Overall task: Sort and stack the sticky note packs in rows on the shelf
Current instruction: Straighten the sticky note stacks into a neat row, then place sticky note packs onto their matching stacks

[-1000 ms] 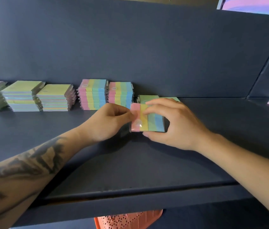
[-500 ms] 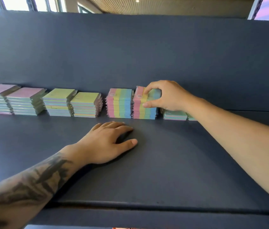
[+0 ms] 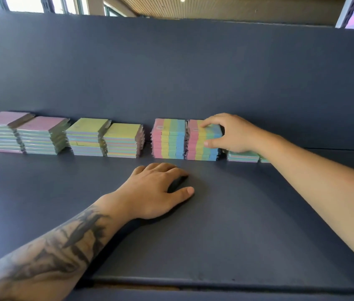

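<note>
Two striped stacks stand side by side at the back of the shelf, and I have my right hand on the right-hand striped stack: fingers curled over the top pack, thumb against its front, probably to square it. My left hand lies flat, fingers relaxed, on the shelf in front, likely bracing my reach.

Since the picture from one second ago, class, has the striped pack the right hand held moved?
Yes. The right hand has carried it back to the shelf's rear wall, where it tops the right striped stack, beside the left striped stack.
</note>
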Demonstrator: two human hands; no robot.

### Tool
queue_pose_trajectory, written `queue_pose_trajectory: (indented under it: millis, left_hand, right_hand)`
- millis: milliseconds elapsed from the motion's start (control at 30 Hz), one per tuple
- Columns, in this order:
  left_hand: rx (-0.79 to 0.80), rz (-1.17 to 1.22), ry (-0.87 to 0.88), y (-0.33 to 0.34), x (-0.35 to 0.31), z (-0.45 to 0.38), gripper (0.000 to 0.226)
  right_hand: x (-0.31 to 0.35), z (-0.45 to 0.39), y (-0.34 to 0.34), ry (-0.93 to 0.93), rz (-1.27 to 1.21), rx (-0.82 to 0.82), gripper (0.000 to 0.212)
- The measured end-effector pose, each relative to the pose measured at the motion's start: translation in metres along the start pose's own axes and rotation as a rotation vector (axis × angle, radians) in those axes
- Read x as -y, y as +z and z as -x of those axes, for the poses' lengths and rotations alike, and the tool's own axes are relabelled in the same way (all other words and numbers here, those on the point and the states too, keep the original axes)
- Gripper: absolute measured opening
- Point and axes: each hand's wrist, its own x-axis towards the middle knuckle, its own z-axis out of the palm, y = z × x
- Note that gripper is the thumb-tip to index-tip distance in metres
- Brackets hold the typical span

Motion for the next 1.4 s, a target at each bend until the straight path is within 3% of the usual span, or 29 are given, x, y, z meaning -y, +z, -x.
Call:
queue_pose_trajectory:
  millis: [133,233,300,500,600,733,833,1000,1167,1267,1400]
  left_hand:
    - [0.025,-0.028,0.021,0.001,0.001,0.003,0.074]
    - [0.028,-0.034,0.012,0.003,-0.003,0.004,0.077]
    - [0.033,-0.039,-0.009,0.002,-0.008,0.008,0.078]
    - [0.057,-0.067,-0.068,0.0,-0.055,0.029,0.082]
    - [0.029,-0.092,-0.108,0.015,-0.09,0.041,0.078]
    - [-0.04,-0.103,-0.115,0.042,-0.165,0.063,0.068]
    - [-0.031,-0.066,-0.097,0.054,-0.237,0.084,0.073]
    - [-0.026,0.001,0.092,0.076,-0.378,0.121,0.067]
    - [-0.027,0.214,0.193,0.088,-0.484,0.131,0.08]
    - [-0.009,0.174,0.252,0.097,-0.541,0.125,0.066]
    - [0.028,0.083,0.331,0.11,-0.609,0.103,0.067]
  right_hand:
    - [0.01,0.028,0.006,0.07,0.073,-0.095,0.068]
    - [0.012,0.059,0.014,0.037,0.12,-0.303,0.055]
    - [0.011,0.085,0.021,0.033,0.099,-0.331,0.049]
    - [0.006,0.167,0.02,0.134,0.096,0.156,0.069]
    - [0.001,0.207,0.011,0.168,0.146,0.263,0.076]
    - [-0.02,0.286,-0.015,0.163,0.149,0.226,0.077]
    - [-0.051,0.356,-0.042,0.176,0.158,0.214,0.075]
    - [-0.113,0.477,-0.082,0.223,0.156,0.084,0.071]
    - [-0.177,0.575,-0.118,0.317,0.096,0.044,0.07]
    - [-0.213,0.62,-0.138,0.383,0.053,-0.019,0.068]
    - [-0.262,0.664,-0.155,0.443,0.013,-0.088,0.067]
